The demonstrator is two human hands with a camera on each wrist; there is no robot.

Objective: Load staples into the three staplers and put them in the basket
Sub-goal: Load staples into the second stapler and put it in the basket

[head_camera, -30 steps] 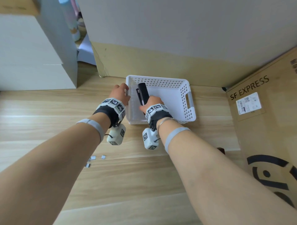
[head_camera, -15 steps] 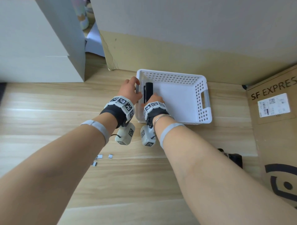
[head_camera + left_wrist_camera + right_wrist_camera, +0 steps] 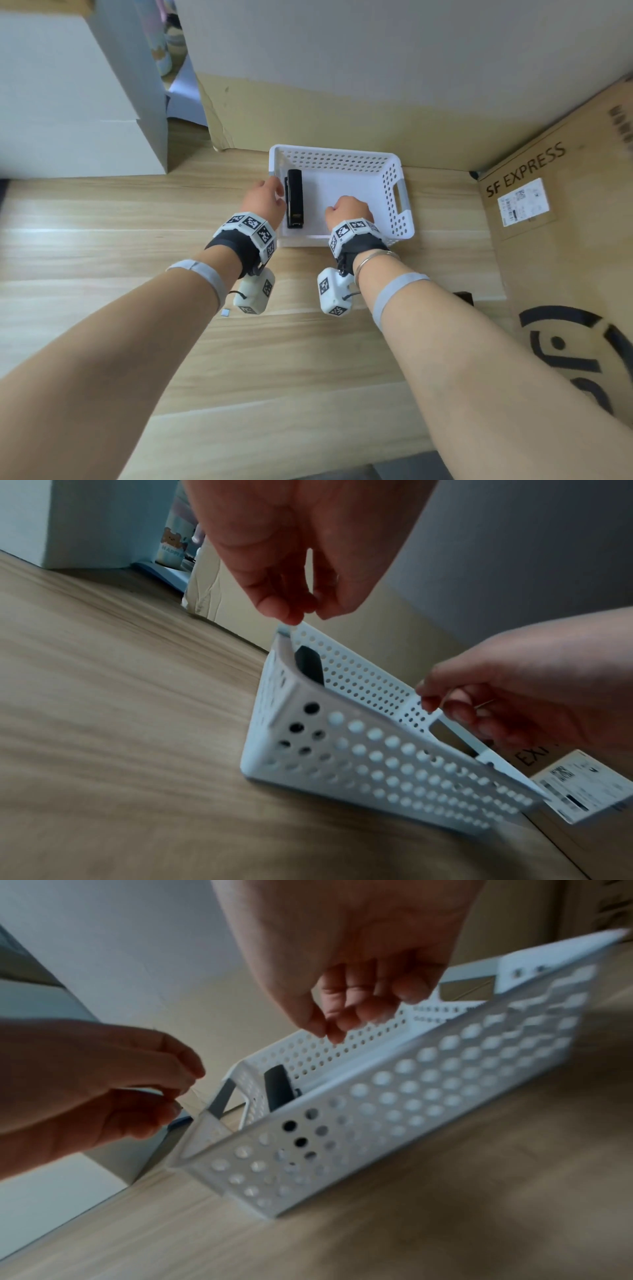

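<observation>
A black stapler (image 3: 294, 200) lies flat along the left wall inside the white perforated basket (image 3: 401, 205), with its end showing over the rim in the wrist views (image 3: 308, 666) (image 3: 279, 1088). My left hand (image 3: 265, 200) is at the basket's left rim, and thumb and fingertips pinch that rim (image 3: 301, 616). My right hand (image 3: 347, 209) hovers over the middle of the basket, to the right of the stapler. Its fingers hang loosely curled and hold nothing (image 3: 342, 1020).
A tall SF EXPRESS cardboard box (image 3: 548, 240) stands at the right, with a small black object (image 3: 464, 297) at its foot beside my right forearm. White boxes (image 3: 68, 102) stand at the left, a cardboard panel behind the basket. A small staple strip (image 3: 225, 311) lies on the wooden table.
My right hand has let go of the black stapler, which now lies in the basket, and has moved right. My left hand stays at the basket's left rim.
</observation>
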